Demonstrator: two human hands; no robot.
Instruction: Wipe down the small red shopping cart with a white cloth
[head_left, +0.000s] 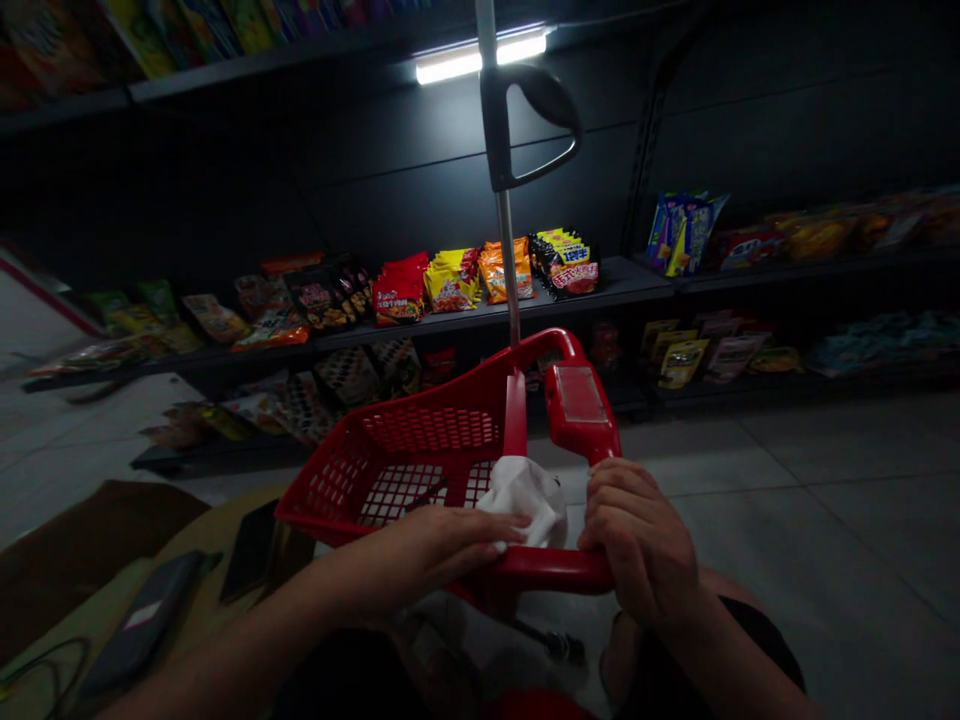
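Observation:
A red plastic shopping cart (427, 425) with a perforated basket stands tilted in front of me. My right hand (637, 530) is closed round the right corner of its handle frame. A crumpled white cloth (529, 495) lies against the inner side of the near bar (555, 570). My left hand (450, 545) reaches in from the left and holds the cloth against that bar, fingers fairly straight and thumb along the bar. Part of the cloth is hidden under the fingers. A red holder with a clear, scuffed panel (581, 395) sits on the frame above my right hand.
A metal pole (508, 260) with a black grip (525, 125) rises behind the cart. Shelves of snack bags (450, 280) stand beyond. At left, a dark phone-like slab (251, 550) and a grey device (146, 620) lie on a tan surface. Tiled floor (825, 520) lies right.

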